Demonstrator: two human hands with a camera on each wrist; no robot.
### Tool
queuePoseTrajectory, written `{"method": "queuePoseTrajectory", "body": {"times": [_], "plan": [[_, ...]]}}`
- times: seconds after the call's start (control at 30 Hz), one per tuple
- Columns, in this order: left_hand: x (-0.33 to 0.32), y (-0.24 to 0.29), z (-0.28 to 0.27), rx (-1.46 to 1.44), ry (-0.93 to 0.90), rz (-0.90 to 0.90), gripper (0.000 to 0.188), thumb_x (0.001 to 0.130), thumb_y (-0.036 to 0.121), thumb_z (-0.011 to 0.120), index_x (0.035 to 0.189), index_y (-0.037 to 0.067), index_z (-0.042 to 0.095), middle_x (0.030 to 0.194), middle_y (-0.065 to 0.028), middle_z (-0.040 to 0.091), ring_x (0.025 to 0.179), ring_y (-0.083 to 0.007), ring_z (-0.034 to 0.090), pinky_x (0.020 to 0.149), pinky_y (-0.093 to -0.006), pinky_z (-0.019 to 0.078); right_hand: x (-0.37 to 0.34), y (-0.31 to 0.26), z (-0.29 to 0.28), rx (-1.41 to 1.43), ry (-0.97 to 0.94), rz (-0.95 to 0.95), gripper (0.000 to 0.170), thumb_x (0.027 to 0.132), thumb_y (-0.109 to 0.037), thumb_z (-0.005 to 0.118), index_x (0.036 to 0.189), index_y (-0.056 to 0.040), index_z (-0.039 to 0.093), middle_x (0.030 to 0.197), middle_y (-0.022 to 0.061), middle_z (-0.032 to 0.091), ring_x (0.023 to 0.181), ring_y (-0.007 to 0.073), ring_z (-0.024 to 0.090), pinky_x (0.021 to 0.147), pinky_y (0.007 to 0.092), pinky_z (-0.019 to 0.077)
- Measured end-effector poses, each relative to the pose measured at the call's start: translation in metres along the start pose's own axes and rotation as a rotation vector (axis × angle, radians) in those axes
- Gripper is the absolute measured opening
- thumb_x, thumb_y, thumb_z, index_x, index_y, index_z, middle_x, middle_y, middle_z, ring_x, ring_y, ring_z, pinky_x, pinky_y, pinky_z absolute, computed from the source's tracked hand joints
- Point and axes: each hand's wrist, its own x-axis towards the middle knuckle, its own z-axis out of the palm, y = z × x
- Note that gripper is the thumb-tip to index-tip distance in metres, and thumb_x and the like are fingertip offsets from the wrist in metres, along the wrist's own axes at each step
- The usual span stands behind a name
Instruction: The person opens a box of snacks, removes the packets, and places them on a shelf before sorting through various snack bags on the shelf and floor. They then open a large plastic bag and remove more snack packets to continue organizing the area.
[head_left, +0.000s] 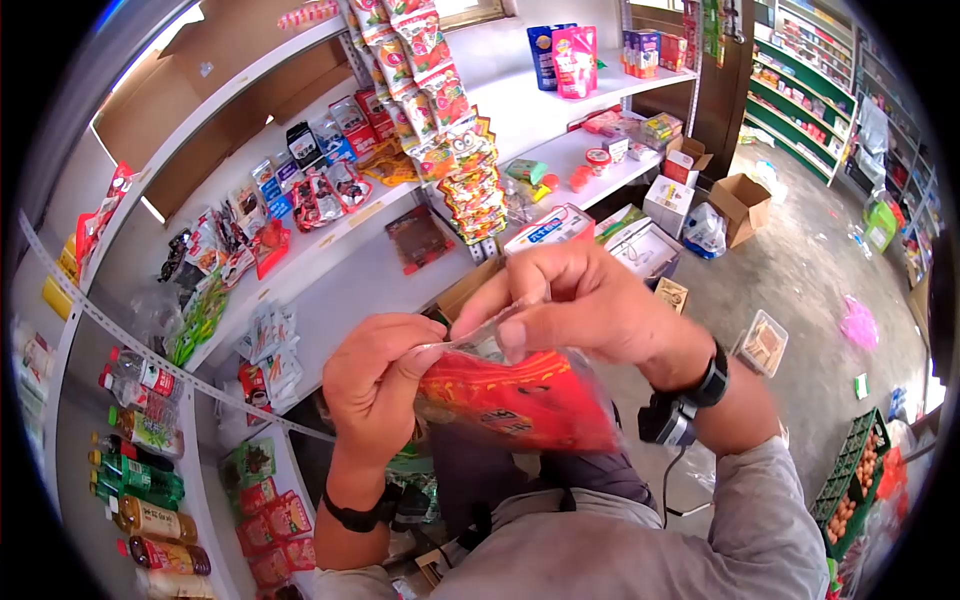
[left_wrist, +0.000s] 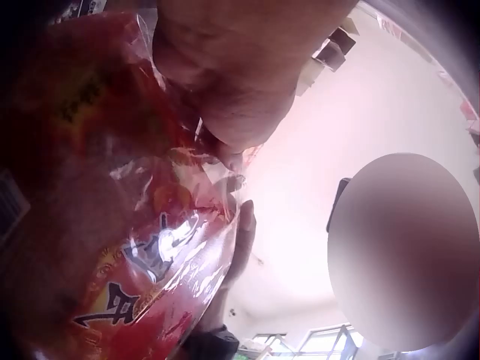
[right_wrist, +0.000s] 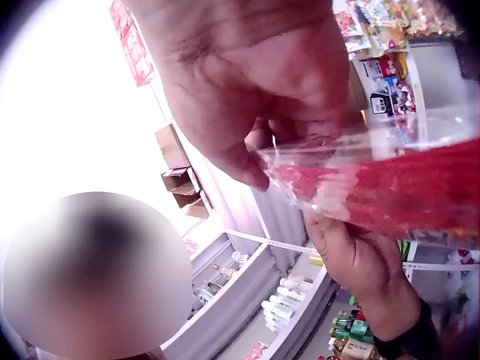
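A red printed plastic bag (head_left: 530, 405) with a clear top edge hangs in front of the person's body, held between both hands. At the top edge, the left hand (head_left: 372, 375) pinches the clear film between thumb and fingers. Close beside it, the right hand (head_left: 595, 310) pinches the same edge, thumb toward the body. Dark characters show on the shiny front of the bag (left_wrist: 150, 255) in the left wrist view. From the right wrist, the transparent rim stretches between the right hand (right_wrist: 255, 82) above and the left hand (right_wrist: 360, 259) below.
Shelves with packaged snacks (head_left: 330, 190) stand ahead and left, snack strips (head_left: 430, 90) hanging from them. Drinks bottles (head_left: 140, 480) line the lower left. On the floor at right are a cardboard box (head_left: 742, 205), a clear tub (head_left: 762, 343) and a green crate (head_left: 835, 500) of eggs.
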Motion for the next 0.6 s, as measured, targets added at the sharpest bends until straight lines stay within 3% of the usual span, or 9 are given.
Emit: {"method": "queuePoseTrajectory", "body": {"times": [0.03,0.07,0.17,0.2,0.3,0.33,0.43,0.47,0.6], "plan": [[-0.006,-0.013,0.001,0.029,0.014,-0.010,0.005,0.092,0.003,0.071,0.095,-0.001,0.072,0.095,-0.0140,0.075,0.085,-0.0259,0.071,0.080,-0.0339,0.0549,-0.004,0.010,0.002,-0.015,0.047,0.004,0.026,0.094,0.001,0.068,0.076,-0.0051,0.052,0.110,0.0156,0.073,0.098,0.0114,0.068,0.080,0.0284,0.0551],[-0.012,-0.023,0.002,0.057,0.026,-0.025,0.005,0.092,0.003,0.071,0.095,-0.001,0.072,0.095,-0.0138,0.075,0.086,-0.0264,0.071,0.080,-0.0345,0.0552,-0.012,0.009,0.011,0.039,0.124,0.145,0.024,0.094,0.002,0.068,0.077,-0.0047,0.053,0.116,0.0152,0.071,0.089,0.0070,0.064,0.075,0.0259,0.0535],[-0.022,-0.041,0.001,0.110,-0.022,-0.026,0.007,0.092,0.004,0.071,0.098,0.000,0.073,0.095,-0.0123,0.075,0.088,-0.0267,0.071,0.082,-0.0355,0.0555,-0.023,0.047,0.028,-0.199,0.187,-0.156,0.025,0.094,0.001,0.069,0.077,-0.0042,0.051,0.111,0.0078,0.068,0.081,0.0053,0.058,0.068,0.0230,0.0458],[-0.024,-0.043,0.001,0.138,-0.115,0.007,0.009,0.092,0.005,0.071,0.099,0.001,0.074,0.097,-0.0121,0.075,0.092,-0.0275,0.071,0.084,-0.0358,0.0558,-0.024,0.051,0.025,-0.351,0.194,-0.281,0.025,0.094,0.000,0.069,0.078,-0.0044,0.051,0.106,0.0056,0.067,0.080,0.0057,0.056,0.067,0.0238,0.0447],[-0.041,-0.059,0.007,0.064,-0.192,-0.100,0.010,0.091,0.005,0.071,0.100,0.001,0.074,0.099,-0.0129,0.075,0.095,-0.0292,0.071,0.086,-0.0365,0.0558,-0.032,0.066,0.021,-0.348,0.276,-0.206,0.022,0.094,0.002,0.068,0.079,-0.0045,0.053,0.104,0.0057,0.066,0.080,0.0061,0.057,0.068,0.0240,0.0454],[-0.046,-0.060,0.011,0.018,-0.178,-0.131,0.010,0.091,0.005,0.071,0.101,0.002,0.074,0.101,-0.0128,0.075,0.097,-0.0304,0.071,0.089,-0.0380,0.0549,-0.037,0.062,0.023,-0.182,0.322,-0.026,0.023,0.094,0.002,0.068,0.078,-0.0043,0.053,0.104,0.0068,0.067,0.080,0.0067,0.058,0.068,0.0244,0.0464],[-0.051,-0.071,0.012,0.160,-0.157,-0.096,0.013,0.091,0.004,0.071,0.104,0.002,0.074,0.102,-0.0116,0.075,0.100,-0.0311,0.070,0.093,-0.0393,0.0535,-0.039,0.069,0.006,-0.146,0.363,-0.057,0.025,0.095,0.003,0.068,0.077,-0.0040,0.052,0.105,0.0079,0.067,0.081,0.0069,0.059,0.069,0.0250,0.0476],[-0.059,-0.084,0.007,0.180,-0.183,-0.200,0.020,0.088,0.001,0.072,0.108,0.002,0.073,0.112,-0.0144,0.072,0.111,-0.0307,0.067,0.099,-0.0394,0.0507,-0.039,0.067,0.005,-0.126,0.381,-0.038,0.028,0.095,0.002,0.069,0.075,-0.0040,0.051,0.105,0.0085,0.068,0.081,0.0072,0.059,0.069,0.0249,0.0480],[-0.052,-0.097,0.019,0.210,-0.158,-0.262,0.025,0.088,0.005,0.075,0.113,0.005,0.073,0.119,-0.0106,0.070,0.110,-0.0299,0.067,0.095,-0.0374,0.0530,-0.036,0.063,0.009,-0.450,0.314,-0.228,0.024,0.092,0.004,0.069,0.077,-0.0046,0.053,0.101,0.0071,0.067,0.084,0.0096,0.060,0.068,0.0269,0.0477]]}}
